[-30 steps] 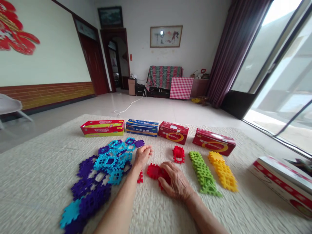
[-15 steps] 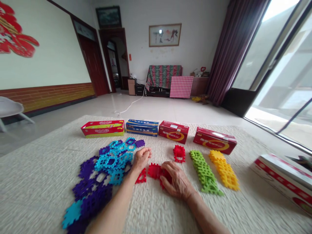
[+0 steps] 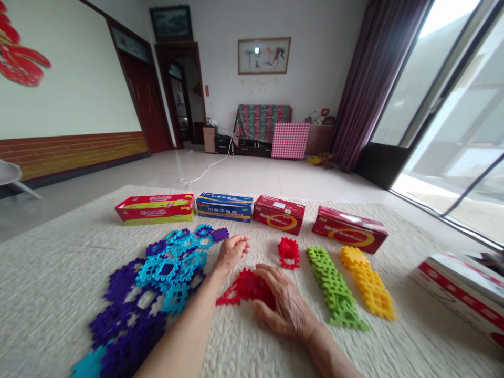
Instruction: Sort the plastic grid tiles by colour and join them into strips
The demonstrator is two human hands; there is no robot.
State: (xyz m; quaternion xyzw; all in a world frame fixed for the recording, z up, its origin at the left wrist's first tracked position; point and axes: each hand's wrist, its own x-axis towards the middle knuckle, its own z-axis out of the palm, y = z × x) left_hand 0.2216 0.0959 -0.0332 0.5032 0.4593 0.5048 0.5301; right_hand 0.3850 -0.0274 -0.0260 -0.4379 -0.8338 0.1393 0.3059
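My left hand [image 3: 233, 253] is held in a loose fist above the mat, with no piece sticking out of it. Spread over red interlocking plastic pieces [image 3: 250, 283], my right hand [image 3: 281, 302] has its thumb apart from its fingers. Its palm hides part of these pieces. A red triangular piece [image 3: 230, 297] lies against their left side, below my left wrist. Farther back sits another small group of red pieces [image 3: 289, 253]. Left of my left arm spreads a heap of turquoise pieces [image 3: 173, 296] and purple pieces [image 3: 122, 281].
A green row [image 3: 333, 283] and a yellow row [image 3: 368, 281] of pieces lie at right. Behind stand a red-yellow box [image 3: 155, 209], a blue box [image 3: 224, 206] and two dark red boxes [image 3: 279, 214]. A larger white-red box [image 3: 460, 294] is at far right.
The red square and triangular pieces, apart before, now lie together by my right hand. My right thumb has moved outward from the fingers. My left hand stays curled. The view has shifted slightly.
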